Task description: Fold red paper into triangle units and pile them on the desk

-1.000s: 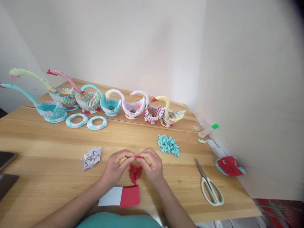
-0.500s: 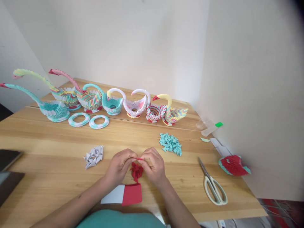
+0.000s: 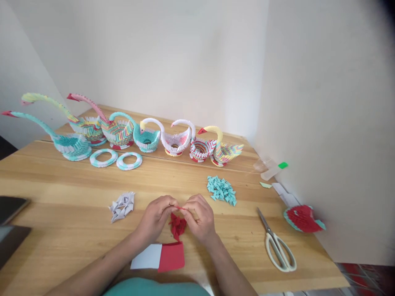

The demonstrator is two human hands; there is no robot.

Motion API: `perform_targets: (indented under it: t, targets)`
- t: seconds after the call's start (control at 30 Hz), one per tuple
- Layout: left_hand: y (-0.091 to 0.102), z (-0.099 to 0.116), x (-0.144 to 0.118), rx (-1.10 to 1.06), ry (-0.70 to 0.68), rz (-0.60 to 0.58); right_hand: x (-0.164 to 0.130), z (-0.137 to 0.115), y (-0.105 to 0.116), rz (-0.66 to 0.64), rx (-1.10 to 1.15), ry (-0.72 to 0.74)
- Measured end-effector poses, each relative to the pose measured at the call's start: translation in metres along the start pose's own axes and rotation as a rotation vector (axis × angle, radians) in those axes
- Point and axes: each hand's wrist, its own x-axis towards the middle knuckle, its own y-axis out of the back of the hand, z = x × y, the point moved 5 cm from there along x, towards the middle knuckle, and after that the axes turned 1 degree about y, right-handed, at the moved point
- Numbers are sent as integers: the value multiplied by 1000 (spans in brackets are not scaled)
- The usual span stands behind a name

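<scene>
Between both my hands is a small piece of folded red paper, mostly covered by fingers. My left hand pinches its left end and my right hand pinches its right end. Just under them on the table lies a small pile of folded red paper pieces. Nearer to me, a red paper stack lies beside a white paper stack. Left of my hands sits a pile of folded white pieces; a pile of folded teal triangles is beyond my right hand.
Several paper swans stand in a row at the back of the wooden table. Two teal-and-white paper rings lie before them. Scissors rest at the right, near a red-and-teal paper piece. Dark flat objects lie at the left edge.
The whole view has shifted slightly, with things sitting a little lower. Both hands keep their pinch on the red paper, whose visible part looks thinner now.
</scene>
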Motion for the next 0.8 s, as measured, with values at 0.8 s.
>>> perform_targets:
  t: [0.8]
  targets:
    - [-7,-55,-1,-731,500,206,5,-17,8,-136,124,-255]
